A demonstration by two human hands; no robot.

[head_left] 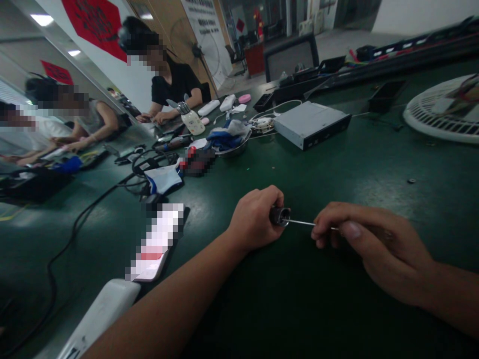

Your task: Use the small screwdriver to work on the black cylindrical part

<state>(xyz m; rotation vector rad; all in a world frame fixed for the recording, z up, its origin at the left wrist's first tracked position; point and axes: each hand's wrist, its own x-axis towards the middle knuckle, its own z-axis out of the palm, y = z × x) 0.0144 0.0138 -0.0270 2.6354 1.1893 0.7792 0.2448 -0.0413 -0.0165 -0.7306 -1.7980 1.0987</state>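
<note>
Green table point(239, 184), office room behind; bowl point(234, 147) of cloth beyond grip. Left hand point(256, 217) closed round dark tube point(280, 216); right hand point(374, 244) pinching thin rod point(302, 222), tip at tube's mouth.

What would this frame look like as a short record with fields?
Left hand: fingers wrapped around a dark, hollow cylinder
Right hand: fingers holding a thin silvery rod
Contact: rod enters the cylinder's open end; depth unclear
Surface: dark green tabletop
Beyond hands: silver metal box with black front
Far right: round white slatted cover
Background: person in black short-sleeved shirt
</note>
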